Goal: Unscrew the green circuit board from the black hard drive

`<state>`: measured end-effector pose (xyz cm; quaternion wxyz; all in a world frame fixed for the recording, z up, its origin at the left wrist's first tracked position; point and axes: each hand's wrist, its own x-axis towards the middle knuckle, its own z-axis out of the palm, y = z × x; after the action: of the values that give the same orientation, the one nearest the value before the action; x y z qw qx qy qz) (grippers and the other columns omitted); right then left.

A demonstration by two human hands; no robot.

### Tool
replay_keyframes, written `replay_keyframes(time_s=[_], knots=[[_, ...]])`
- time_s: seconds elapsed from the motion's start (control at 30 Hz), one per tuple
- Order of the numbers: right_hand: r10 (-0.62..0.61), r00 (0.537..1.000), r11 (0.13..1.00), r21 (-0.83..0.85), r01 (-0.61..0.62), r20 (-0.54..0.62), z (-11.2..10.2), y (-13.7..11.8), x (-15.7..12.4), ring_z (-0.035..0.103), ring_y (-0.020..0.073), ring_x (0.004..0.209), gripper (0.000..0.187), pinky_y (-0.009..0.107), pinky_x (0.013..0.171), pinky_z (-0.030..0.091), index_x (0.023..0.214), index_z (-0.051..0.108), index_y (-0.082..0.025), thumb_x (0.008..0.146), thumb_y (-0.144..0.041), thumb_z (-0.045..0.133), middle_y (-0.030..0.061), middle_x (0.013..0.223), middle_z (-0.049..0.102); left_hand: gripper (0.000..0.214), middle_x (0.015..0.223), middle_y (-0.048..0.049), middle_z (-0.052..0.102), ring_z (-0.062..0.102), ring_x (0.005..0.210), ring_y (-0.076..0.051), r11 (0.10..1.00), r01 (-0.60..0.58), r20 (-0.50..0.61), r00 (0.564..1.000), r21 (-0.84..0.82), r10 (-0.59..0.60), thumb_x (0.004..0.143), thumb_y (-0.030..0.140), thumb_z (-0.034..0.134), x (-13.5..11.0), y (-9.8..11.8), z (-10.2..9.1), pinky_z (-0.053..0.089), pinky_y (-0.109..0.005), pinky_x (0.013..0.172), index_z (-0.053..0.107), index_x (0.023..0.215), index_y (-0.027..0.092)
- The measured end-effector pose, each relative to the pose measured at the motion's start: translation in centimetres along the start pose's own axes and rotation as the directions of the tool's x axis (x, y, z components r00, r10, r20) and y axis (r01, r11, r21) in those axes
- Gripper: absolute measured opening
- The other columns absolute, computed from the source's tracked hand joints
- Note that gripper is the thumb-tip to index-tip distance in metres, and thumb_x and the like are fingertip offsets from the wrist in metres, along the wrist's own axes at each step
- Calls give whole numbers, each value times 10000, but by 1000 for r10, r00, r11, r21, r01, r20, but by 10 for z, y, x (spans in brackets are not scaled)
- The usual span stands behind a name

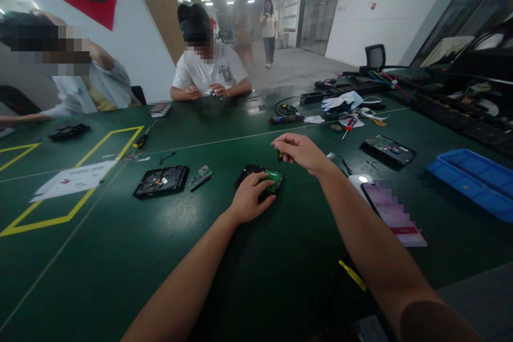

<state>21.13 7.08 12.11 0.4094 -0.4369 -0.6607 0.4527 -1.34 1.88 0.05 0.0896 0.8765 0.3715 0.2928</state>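
Observation:
My left hand (251,196) lies over a black hard drive (247,173) with a green circuit board (274,177) on the green table (120,256), fingers curled on it and pressing it down. My right hand (301,151) hovers just above the board, fingers pinched round the top of a small screwdriver (280,157) whose tip points down at the board.
Another opened hard drive (161,180) and a loose circuit board (201,177) lie to the left. A phone (390,211) and a blue tray (473,180) are on the right, a further drive (388,149) behind. A seated person (210,69) works across the table; another person sits at far left.

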Motion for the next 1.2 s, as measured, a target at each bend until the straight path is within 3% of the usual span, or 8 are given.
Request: replay_keyframes(time_s=[0.17,0.33,0.43,0.6,0.7,0.8,0.97,1.2], knots=[[22,999,998,54,-23,24,-2,0,-1,608,113,588,111,250,454,397,948,693,-224,914,-328,673,50,967,743,456,1427,-106,591,565,1335,-319,1000,1,-4,1000,-3,-1,930,409,689,0,-1,1,465,-581,1138,623,1366,293],[23,1000,1000,6,-23,6,-1,1,-1,565,114,569,170,254,457,386,892,671,-222,884,-376,743,26,793,692,452,1422,-108,592,567,1331,-322,1000,-4,-5,1000,-2,4,934,416,683,0,0,0,458,-589,1143,622,1365,295],[19,1000,1000,-4,-19,-10,0,1,-1,563,112,573,247,255,469,404,891,653,-220,856,-424,788,24,797,686,439,1423,-110,590,560,1339,-320,1000,-2,-5,1000,1,2,942,423,674,0,1,-1,453,-578,1151,626,1357,286],[11,1000,999,51,-12,17,0,3,0,601,113,571,205,238,466,413,1009,711,-214,936,-403,680,15,782,663,452,1431,-104,585,558,1341,-317,1000,1,2,1000,5,-1,940,427,675,0,1,0,463,-570,1141,622,1369,294],[54,998,990,126,-58,28,-1,3,1,630,113,592,221,238,477,435,1103,727,-218,952,-348,632,44,903,704,451,1425,-101,588,560,1338,-318,1000,3,1,1000,5,-3,936,424,680,0,0,0,464,-575,1139,624,1366,299],[111,994,979,168,-111,12,-1,2,2,635,116,595,176,251,492,455,1052,716,-208,940,-295,612,78,1006,736,447,1429,-102,586,559,1340,-318,1000,-1,3,1000,4,1,939,430,678,0,0,0,459,-575,1145,625,1361,296],[101,994,987,131,-95,-41,-2,4,3,595,104,570,80,244,482,411,912,660,-208,925,-279,625,63,924,741,446,1426,-108,586,556,1343,-313,1000,-6,-5,1000,4,6,939,421,678,0,0,1,458,-561,1149,626,1358,277],[89,995,994,74,-86,-44,2,7,3,576,117,544,174,241,446,383,897,605,-223,889,-346,729,-10,700,620,452,1423,-106,592,565,1332,-321,1000,-6,-8,1000,0,6,936,418,687,0,0,1,456,-578,1148,623,1365,291]])
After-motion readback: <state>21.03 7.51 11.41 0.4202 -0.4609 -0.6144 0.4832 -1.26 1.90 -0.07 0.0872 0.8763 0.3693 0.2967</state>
